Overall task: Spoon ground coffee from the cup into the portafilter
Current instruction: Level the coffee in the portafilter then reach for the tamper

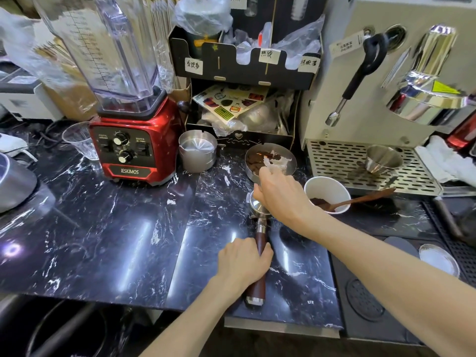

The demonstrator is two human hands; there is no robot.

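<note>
A person's left hand [244, 261] wraps its grip tightly around the dark reddish wooden handle of a steel portafilter [260, 243], which lies flat on the glossy black marble-patterned surface [116, 240] with its handle toward the person. The right hand [279, 194] rests over the portafilter's round metal basket, covering most of it; its fingers curl down over the rim, and whether this grip is pinching anything cannot be told. A crumpled bit of translucent wrapping shows just past the right fingertips.

Just to the right of the right-hand grip stands a white paper cup [327, 193] with dark ground coffee [320, 203] in its bottom. A long brown wooden spoon [360, 200] lies with its bowl in the grounds and its handle slanting out over the cup's rim, away from both hands; neither hand touches it.

Beyond the right-hand grip sits a shallow round steel dish [270, 161] holding dark residue, and farther left of it a small stainless steel tin [197, 153]. Well to the left of both grips stands a red blender with a clear plastic jug [131, 140]. To the right, behind the cup, is a cream-coloured espresso machine [386, 86], a small steel funnel-shaped cup [382, 159] resting on its perforated drip tray.
</note>
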